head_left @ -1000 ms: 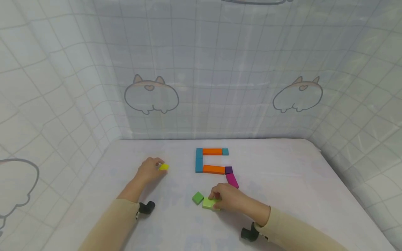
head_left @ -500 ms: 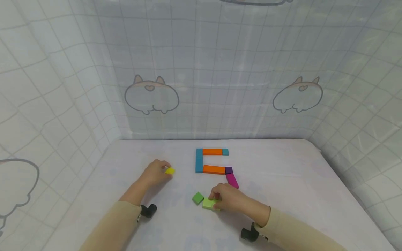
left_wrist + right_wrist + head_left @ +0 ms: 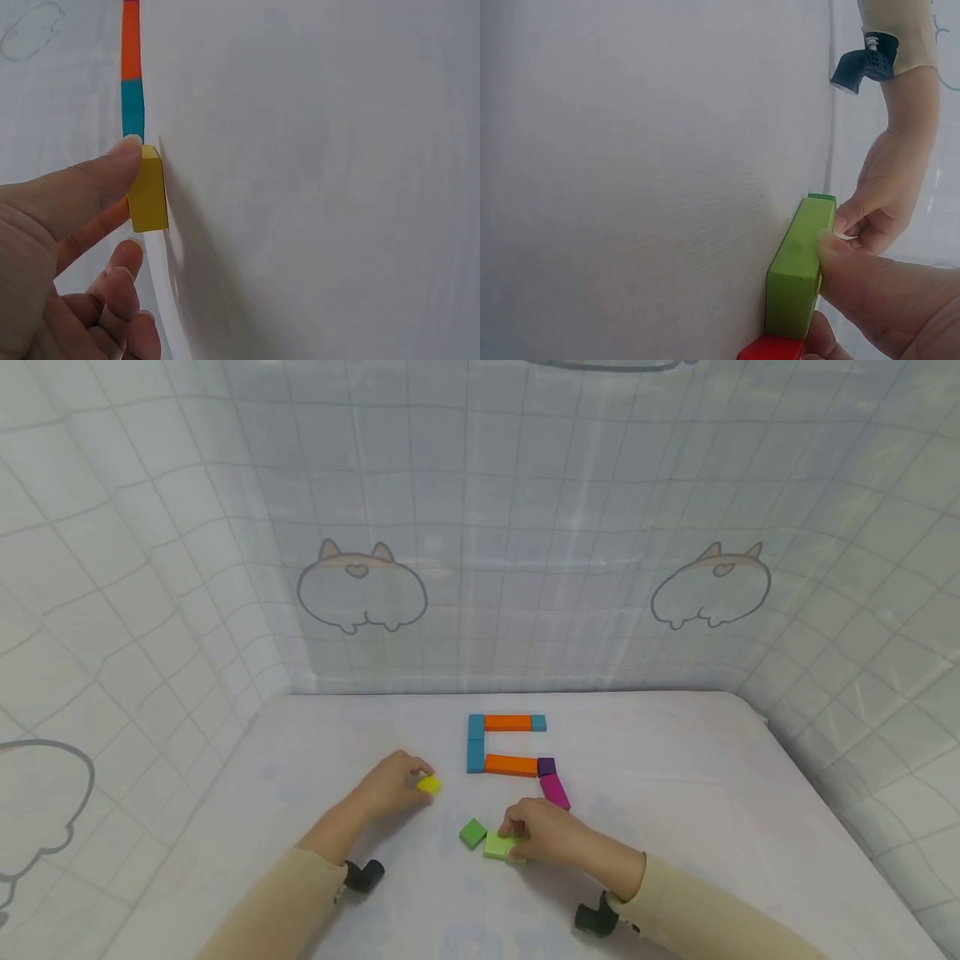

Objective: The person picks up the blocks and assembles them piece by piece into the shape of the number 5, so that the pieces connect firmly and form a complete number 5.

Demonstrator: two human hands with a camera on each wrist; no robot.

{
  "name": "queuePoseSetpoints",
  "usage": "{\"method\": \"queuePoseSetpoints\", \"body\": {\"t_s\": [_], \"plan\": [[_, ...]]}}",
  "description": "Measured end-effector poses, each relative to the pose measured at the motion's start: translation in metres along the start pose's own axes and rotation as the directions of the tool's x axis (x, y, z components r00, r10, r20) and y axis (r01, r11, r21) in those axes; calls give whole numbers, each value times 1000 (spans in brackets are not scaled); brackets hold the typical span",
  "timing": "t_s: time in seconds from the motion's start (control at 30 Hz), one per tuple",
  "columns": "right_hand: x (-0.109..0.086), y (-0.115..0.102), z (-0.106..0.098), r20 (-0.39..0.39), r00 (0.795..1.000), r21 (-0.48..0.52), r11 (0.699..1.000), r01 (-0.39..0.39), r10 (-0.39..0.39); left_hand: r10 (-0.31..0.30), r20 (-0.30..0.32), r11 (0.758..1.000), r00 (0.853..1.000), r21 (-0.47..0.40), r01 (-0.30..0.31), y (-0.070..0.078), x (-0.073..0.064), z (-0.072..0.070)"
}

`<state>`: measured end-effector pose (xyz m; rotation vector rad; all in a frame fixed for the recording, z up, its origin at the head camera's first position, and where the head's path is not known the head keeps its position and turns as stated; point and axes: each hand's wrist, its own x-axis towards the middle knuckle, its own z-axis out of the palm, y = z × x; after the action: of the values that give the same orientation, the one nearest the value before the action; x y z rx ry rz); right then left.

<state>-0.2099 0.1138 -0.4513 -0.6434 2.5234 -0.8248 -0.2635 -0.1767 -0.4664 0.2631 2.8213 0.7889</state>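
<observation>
My left hand (image 3: 388, 787) pinches a yellow block (image 3: 429, 784) between thumb and finger, left of the green pieces. The left wrist view shows the thumb along one side of the yellow block (image 3: 149, 195), with the other fingers loosely curled below. My right hand (image 3: 553, 831) grips a light green rectangular block (image 3: 496, 846) lying on the table. Its thumb presses the side of the light green block (image 3: 799, 255) in the right wrist view. A darker green block (image 3: 472, 834) lies turned like a diamond at its left end. The light green block's right end is hidden by my fingers.
Farther back, blue blocks (image 3: 476, 754) and orange blocks (image 3: 511, 766) form a bracket shape. A purple block (image 3: 547, 767) and a slanted magenta block (image 3: 554, 791) continue it toward my right hand. A cloth with a grid pattern (image 3: 480, 543) walls the white table (image 3: 675, 777).
My left hand has carried the yellow block rightward and nearer to me, toward the green blocks. The right hand and the laid-out blocks stay where they were.
</observation>
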Motion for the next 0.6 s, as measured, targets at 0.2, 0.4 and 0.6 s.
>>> {"method": "queuePoseSetpoints", "body": {"t_s": [0.2,0.4,0.6], "plan": [[1,0,0,5,1000,0,1000,-6,6,13,35,1000,999,10,-13,13,-4,5],[2,1,2,5,1000,-8,1000,-16,16,44,50,999,998,14,-45,22,-8,9],[3,1,2,4,1000,-11,1000,-11,11,83,75,996,994,9,-84,26,-10,13]]}}
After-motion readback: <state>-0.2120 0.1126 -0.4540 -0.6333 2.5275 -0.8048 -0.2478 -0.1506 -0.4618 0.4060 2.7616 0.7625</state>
